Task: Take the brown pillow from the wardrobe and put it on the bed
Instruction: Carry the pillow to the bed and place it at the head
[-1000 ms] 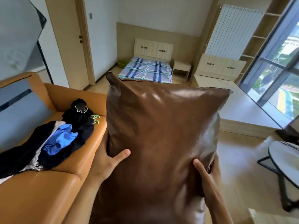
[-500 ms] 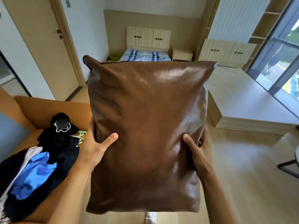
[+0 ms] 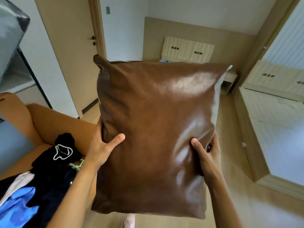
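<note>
The brown pillow (image 3: 156, 134) fills the middle of the frame, blocking most of the bed (image 3: 188, 50) at upper center. My left hand (image 3: 102, 148) and right hand (image 3: 206, 155) are clamped on its side edges, thumbs pressed into the front. It's slick leathery stuff, so I'd say hold it lower and squeeze firmly while walking over.
</note>
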Demonstrator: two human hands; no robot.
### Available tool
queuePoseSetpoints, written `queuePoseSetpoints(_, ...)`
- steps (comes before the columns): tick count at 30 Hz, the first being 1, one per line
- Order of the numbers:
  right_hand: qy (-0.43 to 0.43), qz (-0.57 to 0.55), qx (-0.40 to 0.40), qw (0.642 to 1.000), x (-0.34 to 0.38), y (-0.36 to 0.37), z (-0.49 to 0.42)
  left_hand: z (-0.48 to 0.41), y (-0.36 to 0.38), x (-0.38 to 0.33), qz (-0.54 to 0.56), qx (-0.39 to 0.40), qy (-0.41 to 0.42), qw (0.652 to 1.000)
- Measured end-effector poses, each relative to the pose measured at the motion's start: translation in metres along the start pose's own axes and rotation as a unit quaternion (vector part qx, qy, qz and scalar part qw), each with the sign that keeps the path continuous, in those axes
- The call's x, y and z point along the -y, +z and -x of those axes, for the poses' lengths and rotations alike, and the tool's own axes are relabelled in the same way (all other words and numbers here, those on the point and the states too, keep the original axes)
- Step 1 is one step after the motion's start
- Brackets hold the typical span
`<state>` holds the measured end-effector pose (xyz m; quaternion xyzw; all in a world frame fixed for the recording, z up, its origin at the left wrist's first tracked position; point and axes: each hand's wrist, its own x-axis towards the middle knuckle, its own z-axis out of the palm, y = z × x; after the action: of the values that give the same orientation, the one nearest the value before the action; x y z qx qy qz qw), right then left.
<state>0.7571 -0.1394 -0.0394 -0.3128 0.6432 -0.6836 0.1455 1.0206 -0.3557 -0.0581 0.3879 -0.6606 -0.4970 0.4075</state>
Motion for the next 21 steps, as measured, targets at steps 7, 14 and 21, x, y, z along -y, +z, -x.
queuePoseSetpoints(7,0.001,-0.012,0.022,1.000,-0.060,0.077,-0.188,-0.188,0.039,0.038,0.017,-0.010,-0.005,1.000)
queuePoseSetpoints(14,0.013,-0.039,0.039,0.998,-0.106,0.154,-0.359,-0.363,0.059,0.041,-0.007,-0.025,-0.016,1.000)
queuePoseSetpoints(21,0.014,-0.063,0.080,0.995,-0.164,0.223,-0.538,-0.526,0.097,0.063,-0.043,-0.062,-0.018,0.997)
